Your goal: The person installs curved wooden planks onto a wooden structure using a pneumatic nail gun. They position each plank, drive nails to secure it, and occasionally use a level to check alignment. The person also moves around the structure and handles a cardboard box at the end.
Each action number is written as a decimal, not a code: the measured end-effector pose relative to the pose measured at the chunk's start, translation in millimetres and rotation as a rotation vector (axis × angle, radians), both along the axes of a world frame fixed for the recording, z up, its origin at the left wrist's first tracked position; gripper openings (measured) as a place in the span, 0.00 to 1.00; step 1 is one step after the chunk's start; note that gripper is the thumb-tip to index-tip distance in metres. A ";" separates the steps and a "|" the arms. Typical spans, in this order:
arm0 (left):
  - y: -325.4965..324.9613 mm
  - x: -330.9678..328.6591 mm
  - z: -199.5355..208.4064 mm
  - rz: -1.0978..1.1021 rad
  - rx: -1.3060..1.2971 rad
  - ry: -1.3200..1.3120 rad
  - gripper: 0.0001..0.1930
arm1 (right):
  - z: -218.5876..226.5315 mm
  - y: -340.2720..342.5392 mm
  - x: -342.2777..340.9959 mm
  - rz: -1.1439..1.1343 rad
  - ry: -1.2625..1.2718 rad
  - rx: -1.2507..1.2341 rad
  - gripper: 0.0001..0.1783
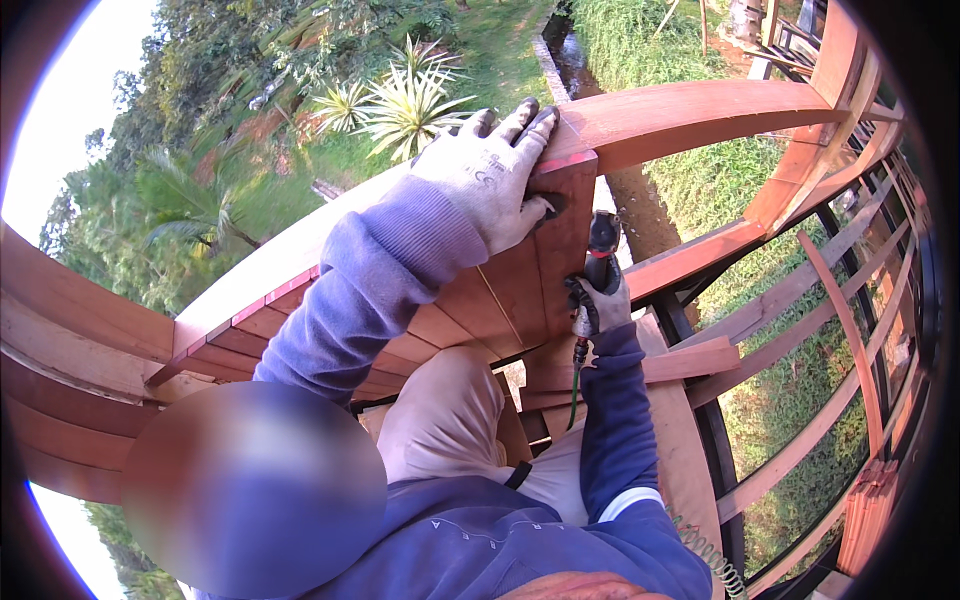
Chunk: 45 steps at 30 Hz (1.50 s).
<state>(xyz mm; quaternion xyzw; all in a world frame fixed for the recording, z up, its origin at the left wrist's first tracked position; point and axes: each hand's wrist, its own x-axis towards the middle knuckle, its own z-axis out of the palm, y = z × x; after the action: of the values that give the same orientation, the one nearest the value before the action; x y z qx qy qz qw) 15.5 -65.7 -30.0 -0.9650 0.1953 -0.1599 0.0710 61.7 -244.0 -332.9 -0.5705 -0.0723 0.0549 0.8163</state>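
My left hand (485,175), in a pale glove with dark fingertips, lies over the top edge of a reddish wooden panel (520,290). Its fingers stretch across the top and the thumb points down at the panel's inner face. To the right and lower, my gloved right hand (608,302) is wrapped round a black air tool (602,235) with a small red part. The tool stands upright beside the panel's end board; I cannot tell whether they touch. A metal coupling (581,345) and a thin green hose (574,395) hang below that hand.
A curved wooden rail (700,115) runs right from the panel. Loose boards (690,360) lie beside my right forearm. Curved slats (790,290) cross dark beams, with grass visible through the gaps. A coiled hose (710,555) and stacked wood (868,515) are at the lower right.
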 end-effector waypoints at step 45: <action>-2.6 -0.5 1.5 0.018 -0.057 0.008 0.41 | 21.5 3.6 -11.7 -0.031 0.000 0.093 0.22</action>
<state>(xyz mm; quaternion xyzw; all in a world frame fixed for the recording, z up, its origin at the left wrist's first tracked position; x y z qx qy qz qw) 15.0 -68.3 -28.5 -0.9690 0.1821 -0.1609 0.0439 49.9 -240.4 -311.4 -0.5331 -0.0657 0.0389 0.8426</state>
